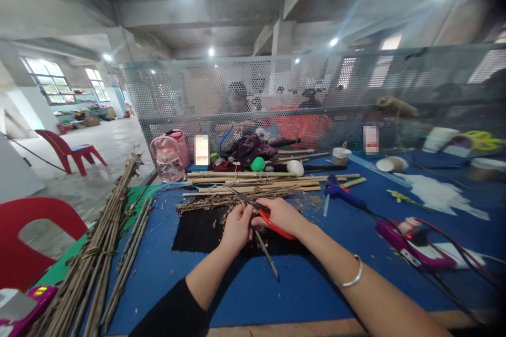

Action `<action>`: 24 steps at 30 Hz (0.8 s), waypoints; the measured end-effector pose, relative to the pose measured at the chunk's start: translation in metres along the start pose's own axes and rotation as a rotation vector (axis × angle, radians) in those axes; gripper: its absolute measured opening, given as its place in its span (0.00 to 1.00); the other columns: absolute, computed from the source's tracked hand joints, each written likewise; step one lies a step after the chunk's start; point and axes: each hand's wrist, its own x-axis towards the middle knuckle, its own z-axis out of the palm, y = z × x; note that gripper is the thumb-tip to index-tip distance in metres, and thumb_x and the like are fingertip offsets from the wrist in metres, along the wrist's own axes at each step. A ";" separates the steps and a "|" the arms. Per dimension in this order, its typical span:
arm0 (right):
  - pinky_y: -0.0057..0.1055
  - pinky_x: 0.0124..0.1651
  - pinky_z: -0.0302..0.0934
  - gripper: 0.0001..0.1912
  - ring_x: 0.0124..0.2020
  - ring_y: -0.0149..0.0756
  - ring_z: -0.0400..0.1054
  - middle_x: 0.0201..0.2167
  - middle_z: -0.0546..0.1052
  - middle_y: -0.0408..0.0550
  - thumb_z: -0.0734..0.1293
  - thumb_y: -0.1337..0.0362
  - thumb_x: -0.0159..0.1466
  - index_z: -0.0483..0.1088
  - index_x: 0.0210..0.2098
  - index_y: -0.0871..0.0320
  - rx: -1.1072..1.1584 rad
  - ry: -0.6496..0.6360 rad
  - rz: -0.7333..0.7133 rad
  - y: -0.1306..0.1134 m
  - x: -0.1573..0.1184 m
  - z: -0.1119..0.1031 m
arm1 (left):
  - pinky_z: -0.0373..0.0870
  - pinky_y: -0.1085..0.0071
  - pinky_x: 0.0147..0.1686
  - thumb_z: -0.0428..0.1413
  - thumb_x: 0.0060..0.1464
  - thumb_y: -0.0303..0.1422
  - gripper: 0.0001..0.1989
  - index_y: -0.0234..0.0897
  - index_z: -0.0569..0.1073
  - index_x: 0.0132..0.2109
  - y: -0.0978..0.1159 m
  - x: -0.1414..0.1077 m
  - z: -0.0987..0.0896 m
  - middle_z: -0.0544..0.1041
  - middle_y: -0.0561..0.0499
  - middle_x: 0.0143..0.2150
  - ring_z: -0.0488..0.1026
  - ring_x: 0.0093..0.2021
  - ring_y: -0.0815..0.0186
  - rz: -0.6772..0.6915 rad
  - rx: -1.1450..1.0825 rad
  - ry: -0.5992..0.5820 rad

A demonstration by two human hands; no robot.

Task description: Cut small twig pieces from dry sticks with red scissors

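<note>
My right hand (280, 216) is closed on red-handled scissors (281, 228), whose dark blades reach up and left past my left fingertips. Pinched in my left hand (237, 226) is a thin dry stem (266, 255), its lower end slanting toward the table's front. Both hands nearly touch, above a black cloth (193, 234) strewn with plant scraps. Just beyond lie a bundle of dry twigs (205, 202) and several pale sticks (253, 187). My fingers hide where the blades and stem meet.
A long bundle of dry stalks (97, 242) lies at the left. Right of my hands are a blue glue gun (343, 194) and a purple power strip (415, 250) with cables. A pink bottle (168, 158) and a phone (202, 150) stand before a perforated screen (197, 95).
</note>
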 end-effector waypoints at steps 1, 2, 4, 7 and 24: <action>0.26 0.30 0.56 0.21 0.27 0.35 0.68 0.27 0.76 0.46 0.64 0.45 0.53 0.71 0.36 0.54 -0.015 0.004 -0.014 0.000 0.004 -0.003 | 0.46 0.81 0.09 0.48 0.49 0.51 0.20 0.36 0.61 0.30 0.003 0.001 0.002 0.65 0.59 0.15 0.54 0.09 0.78 0.005 -0.020 0.023; 0.27 0.30 0.57 0.21 0.28 0.36 0.68 0.28 0.76 0.47 0.64 0.45 0.53 0.71 0.36 0.54 -0.030 0.012 -0.029 0.001 0.008 -0.006 | 0.47 0.80 0.09 0.47 0.49 0.51 0.20 0.37 0.60 0.29 0.006 0.002 0.003 0.65 0.59 0.15 0.54 0.09 0.78 0.011 -0.034 0.054; 0.28 0.33 0.58 0.22 0.30 0.37 0.69 0.30 0.77 0.48 0.63 0.45 0.54 0.72 0.38 0.55 -0.038 0.063 -0.051 0.005 0.016 -0.010 | 0.49 0.80 0.09 0.46 0.50 0.50 0.19 0.37 0.60 0.29 0.014 0.005 0.007 0.66 0.58 0.15 0.55 0.09 0.77 0.010 -0.059 0.110; 0.30 0.36 0.60 0.25 0.31 0.38 0.70 0.31 0.77 0.50 0.61 0.46 0.57 0.70 0.44 0.58 0.049 0.202 -0.004 0.014 0.021 -0.006 | 0.54 0.79 0.11 0.43 0.52 0.46 0.16 0.36 0.62 0.31 0.026 0.012 0.011 0.68 0.56 0.17 0.59 0.11 0.75 -0.040 -0.132 0.086; 0.42 0.52 0.55 0.40 0.51 0.46 0.61 0.50 0.66 0.58 0.70 0.48 0.46 0.59 0.53 0.61 0.267 0.126 -0.059 0.017 -0.002 0.019 | 0.51 0.81 0.09 0.52 0.49 0.46 0.17 0.36 0.61 0.28 0.012 0.001 -0.004 0.63 0.60 0.12 0.56 0.09 0.77 0.080 0.048 -0.057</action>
